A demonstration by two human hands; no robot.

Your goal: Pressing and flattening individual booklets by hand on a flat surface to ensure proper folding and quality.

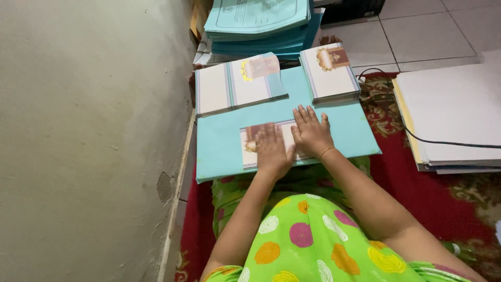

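Observation:
My left hand (272, 150) and my right hand (311, 130) lie flat, fingers spread, side by side on a small white printed card (249, 140) with a gold and brown ornament. The card rests on a large light-blue sheet (219, 143) across my lap. My right wrist wears a thin gold bangle. Beyond the hands, a stack of unfolded white cards (235, 83) lies at the left. A thicker stack of folded cards (330, 73) lies at the right.
A pile of light-blue paper sheets (258, 23) stands at the back by the wall. A stack of white and cream paper (454, 120) with a black cable (449, 142) over it lies at the right, on a red patterned carpet (417, 183). A plastered wall (88, 136) runs along the left.

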